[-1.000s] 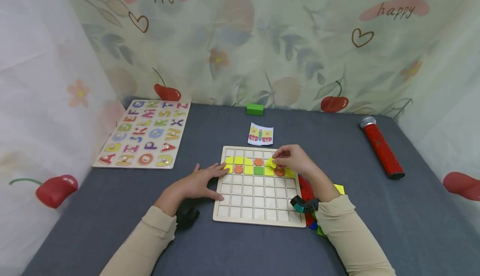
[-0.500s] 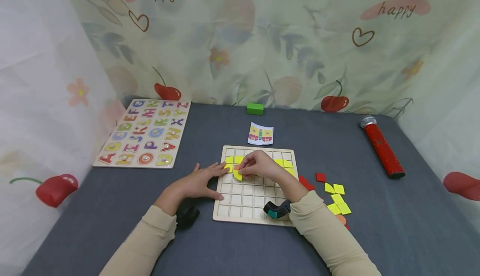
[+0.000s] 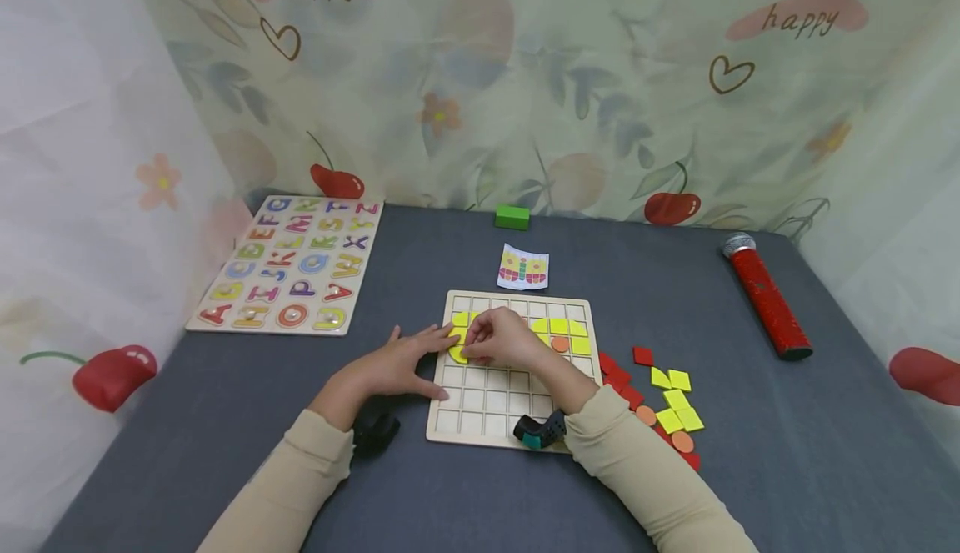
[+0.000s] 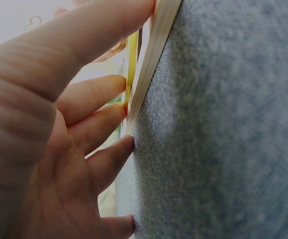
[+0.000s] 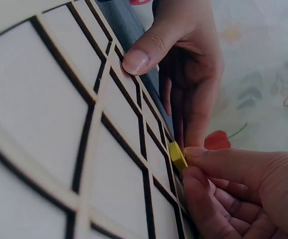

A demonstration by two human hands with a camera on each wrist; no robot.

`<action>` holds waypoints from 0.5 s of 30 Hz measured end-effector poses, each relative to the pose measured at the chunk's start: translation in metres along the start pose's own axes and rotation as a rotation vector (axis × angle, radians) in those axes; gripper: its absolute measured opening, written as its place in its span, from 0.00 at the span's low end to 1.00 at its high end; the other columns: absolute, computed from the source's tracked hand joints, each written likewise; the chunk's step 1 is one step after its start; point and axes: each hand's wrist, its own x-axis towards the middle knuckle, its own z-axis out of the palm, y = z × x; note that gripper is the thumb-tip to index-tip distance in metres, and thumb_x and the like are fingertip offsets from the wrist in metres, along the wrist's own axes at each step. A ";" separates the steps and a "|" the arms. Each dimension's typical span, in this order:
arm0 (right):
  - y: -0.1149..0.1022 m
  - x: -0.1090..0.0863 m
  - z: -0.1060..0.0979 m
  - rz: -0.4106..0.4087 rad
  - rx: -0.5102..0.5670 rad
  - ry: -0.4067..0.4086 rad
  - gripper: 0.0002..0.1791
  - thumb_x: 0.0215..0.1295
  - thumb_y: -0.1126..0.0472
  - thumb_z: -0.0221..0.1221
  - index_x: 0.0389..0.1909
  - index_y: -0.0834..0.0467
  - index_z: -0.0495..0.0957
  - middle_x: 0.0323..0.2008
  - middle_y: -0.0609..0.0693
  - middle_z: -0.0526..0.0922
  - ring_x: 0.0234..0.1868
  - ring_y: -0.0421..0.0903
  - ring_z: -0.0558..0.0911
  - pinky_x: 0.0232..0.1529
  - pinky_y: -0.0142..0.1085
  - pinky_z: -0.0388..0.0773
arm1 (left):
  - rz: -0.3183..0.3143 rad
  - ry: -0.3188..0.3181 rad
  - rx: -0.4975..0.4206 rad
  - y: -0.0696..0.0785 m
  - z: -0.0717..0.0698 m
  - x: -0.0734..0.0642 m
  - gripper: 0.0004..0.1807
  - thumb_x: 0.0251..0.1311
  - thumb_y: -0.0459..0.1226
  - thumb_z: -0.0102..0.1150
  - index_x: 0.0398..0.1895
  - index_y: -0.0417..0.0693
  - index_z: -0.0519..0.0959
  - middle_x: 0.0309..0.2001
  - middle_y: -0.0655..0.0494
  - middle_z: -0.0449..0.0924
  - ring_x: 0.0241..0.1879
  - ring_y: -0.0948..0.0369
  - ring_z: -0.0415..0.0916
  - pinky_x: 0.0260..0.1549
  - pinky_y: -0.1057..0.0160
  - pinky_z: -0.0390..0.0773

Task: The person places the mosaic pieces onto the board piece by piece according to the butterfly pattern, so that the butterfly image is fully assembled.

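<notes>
A wooden grid board [image 3: 495, 403] lies on the grey cloth, with yellow tiles [image 3: 558, 326] and an orange round tile [image 3: 560, 344] set in its upper rows. My right hand [image 3: 498, 338] pinches a yellow tile with a curved edge [image 5: 177, 156] between thumb and index finger, over the board's left side. My left hand [image 3: 397, 363] rests spread on the board's left edge, its thumb and fingertips touching the wood. In the left wrist view two fingertips touch a yellow tile [image 4: 132, 59] at that edge. The right hand covers several middle cells.
Loose yellow tiles [image 3: 676, 399], red tiles [image 3: 617, 374] and orange round tiles [image 3: 682, 441] lie right of the board. A butterfly pattern card [image 3: 522, 268] and a green block [image 3: 512, 218] stand behind it. A letter puzzle [image 3: 288, 265] lies left, a red microphone [image 3: 767, 299] right.
My right hand has moved from the board's right side to its left side, carrying the yellow tile. That uncovered loose tiles on the right. The left hand has stayed in place.
</notes>
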 end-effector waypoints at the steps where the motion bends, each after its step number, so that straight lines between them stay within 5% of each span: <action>1: 0.000 0.000 0.000 -0.009 0.003 -0.008 0.06 0.52 0.62 0.67 0.25 0.60 0.80 0.19 0.48 0.80 0.19 0.38 0.78 0.22 0.29 0.76 | 0.000 -0.003 0.001 0.000 0.000 0.000 0.46 0.47 0.51 0.68 0.70 0.54 0.59 0.74 0.56 0.47 0.74 0.52 0.39 0.64 0.33 0.28; 15: -0.003 -0.006 -0.002 -0.022 0.033 -0.029 0.05 0.53 0.65 0.66 0.28 0.62 0.81 0.22 0.50 0.81 0.21 0.39 0.79 0.25 0.30 0.78 | 0.000 -0.002 0.000 0.002 0.000 0.000 0.46 0.47 0.51 0.68 0.70 0.55 0.59 0.74 0.55 0.47 0.74 0.52 0.38 0.64 0.34 0.28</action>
